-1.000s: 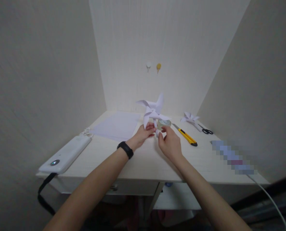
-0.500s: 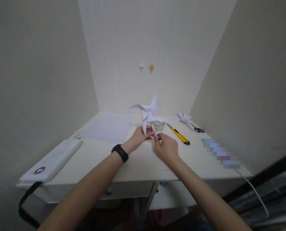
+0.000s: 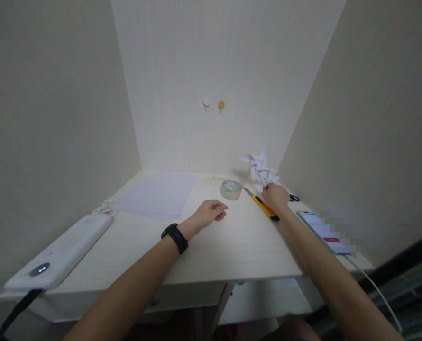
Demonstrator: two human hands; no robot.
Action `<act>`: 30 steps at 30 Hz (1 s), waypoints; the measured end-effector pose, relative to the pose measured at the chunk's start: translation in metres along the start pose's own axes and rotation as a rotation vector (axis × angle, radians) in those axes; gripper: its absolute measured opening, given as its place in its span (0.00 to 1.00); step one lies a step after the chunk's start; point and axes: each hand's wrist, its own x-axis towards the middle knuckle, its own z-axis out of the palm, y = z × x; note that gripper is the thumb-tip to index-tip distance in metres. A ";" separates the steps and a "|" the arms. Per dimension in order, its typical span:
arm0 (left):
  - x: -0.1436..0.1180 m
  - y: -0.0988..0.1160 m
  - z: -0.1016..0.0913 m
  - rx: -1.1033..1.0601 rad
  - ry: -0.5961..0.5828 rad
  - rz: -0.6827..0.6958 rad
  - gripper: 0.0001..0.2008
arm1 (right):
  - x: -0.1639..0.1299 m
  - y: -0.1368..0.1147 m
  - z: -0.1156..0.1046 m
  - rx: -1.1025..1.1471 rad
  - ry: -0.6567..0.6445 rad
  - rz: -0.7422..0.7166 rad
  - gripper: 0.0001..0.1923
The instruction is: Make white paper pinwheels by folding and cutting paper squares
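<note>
Your right hand (image 3: 275,197) is at the far right of the pale wooden counter (image 3: 239,241), its fingers closed around the stick of a white folded-paper pinwheel (image 3: 259,166), which stands up above the fist near the wall corner. Just beside that hand lies a yellow-and-black utility knife (image 3: 261,204). Your left hand (image 3: 208,213), with a black wristband, rests on the counter with its fingers loosely curled and holding nothing, near a clear roll of tape (image 3: 231,189).

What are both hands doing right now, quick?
Left hand: loosely curled, holding nothing, resting on the desk.
Right hand: closed on the paper pinwheel.
</note>
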 end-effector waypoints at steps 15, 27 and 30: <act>0.003 0.001 0.001 0.116 -0.038 -0.037 0.07 | 0.049 0.028 0.053 -0.048 -0.096 0.069 0.19; 0.003 0.005 0.002 0.162 -0.015 -0.043 0.07 | 0.036 0.019 0.045 -0.038 -0.083 0.040 0.20; 0.002 0.006 0.003 0.155 -0.012 -0.035 0.07 | 0.032 0.019 0.045 -0.039 -0.083 0.026 0.19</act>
